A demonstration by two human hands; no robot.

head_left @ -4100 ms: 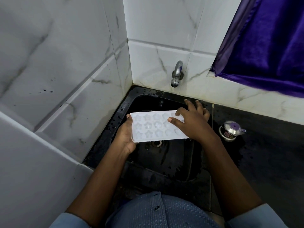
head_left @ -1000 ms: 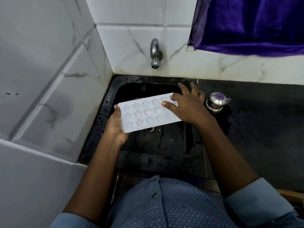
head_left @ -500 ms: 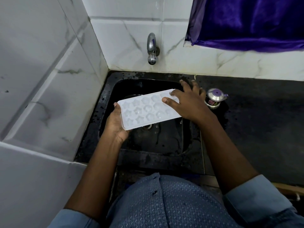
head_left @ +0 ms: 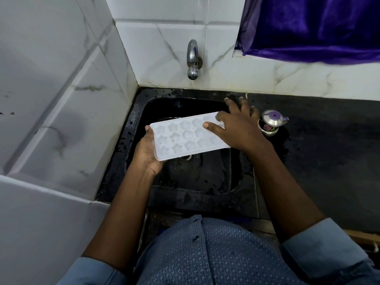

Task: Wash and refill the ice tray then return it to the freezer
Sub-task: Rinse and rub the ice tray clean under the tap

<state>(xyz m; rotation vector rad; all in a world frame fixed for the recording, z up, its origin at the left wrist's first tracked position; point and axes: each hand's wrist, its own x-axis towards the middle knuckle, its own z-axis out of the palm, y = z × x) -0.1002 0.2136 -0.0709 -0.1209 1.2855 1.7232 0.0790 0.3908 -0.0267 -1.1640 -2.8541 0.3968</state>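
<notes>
A white ice tray (head_left: 185, 138) with star and flower shaped cups is held level over the black sink (head_left: 141, 112), below the wall tap (head_left: 192, 59). My left hand (head_left: 147, 155) grips its left end from underneath, thumb on the rim. My right hand (head_left: 236, 128) lies over the tray's right end, thumb stretched onto the cups and fingers spread past the far edge. No water runs from the tap. The drain under the tray is partly hidden.
A small steel pot with a purple lid (head_left: 271, 123) stands on the dark wet counter (head_left: 329, 151) just right of the sink. Marble tile walls close in the left and back. A purple curtain (head_left: 312, 27) hangs at upper right.
The view has shifted slightly. The tray and both hands keep the same hold over the sink, with the right hand's fingers shifting a little on the tray's right end.
</notes>
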